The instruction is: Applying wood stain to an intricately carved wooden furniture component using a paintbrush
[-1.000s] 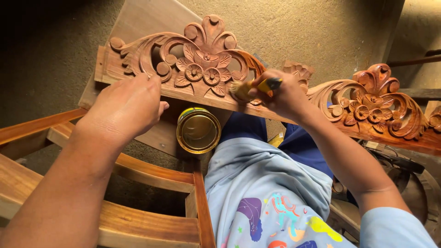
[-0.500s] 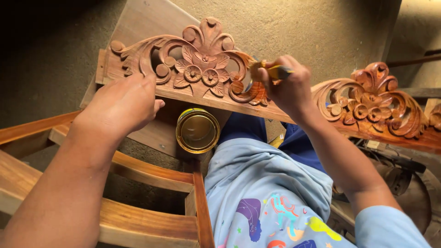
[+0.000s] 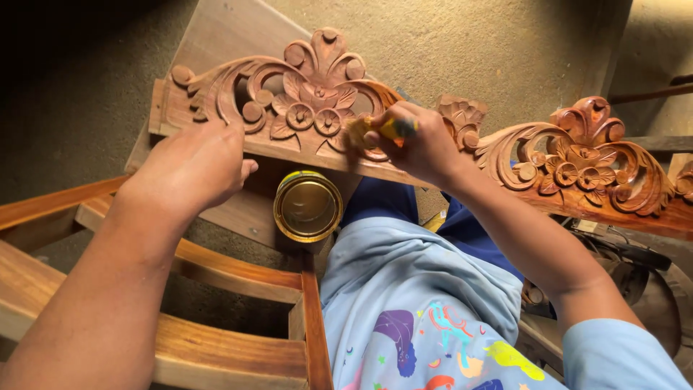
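Wood fills most of what we see from the head camera, the only view we have. A long carved panel (image 3: 317, 108) with scrolls and flowers runs from 10 o'clock across to 3 o'clock, resting on a plain board (image 3: 231, 43) and on parts of a wooden frame (image 3: 238, 271) at 7 o'clock.

Our left hand (image 3: 191, 166) lies palm down at 9 o'clock, fingers spread flat against the lower edge of the panel and closed on nothing; it presses the piece steady. Our right hand (image 3: 422, 144), just above centre, is closed around a small brush (image 3: 382, 128) with a yellow handle, its pale bristles touching the carving just right of the 3 little flowers.

An open gold-coloured tin (image 3: 307, 206) stands on the board at centre, just below the panel and between our 2 hands. We cannot tell how much liquid is in it.

We judge the step in hand to be brushing a finish into the relief, with the left section under work. The right section, near 2 o'clock, looks redder and glossier. Next, the bristles need working into the deep hollows of the scrolls, and a dip into the tin once they run dry, while the left hand holds firm.
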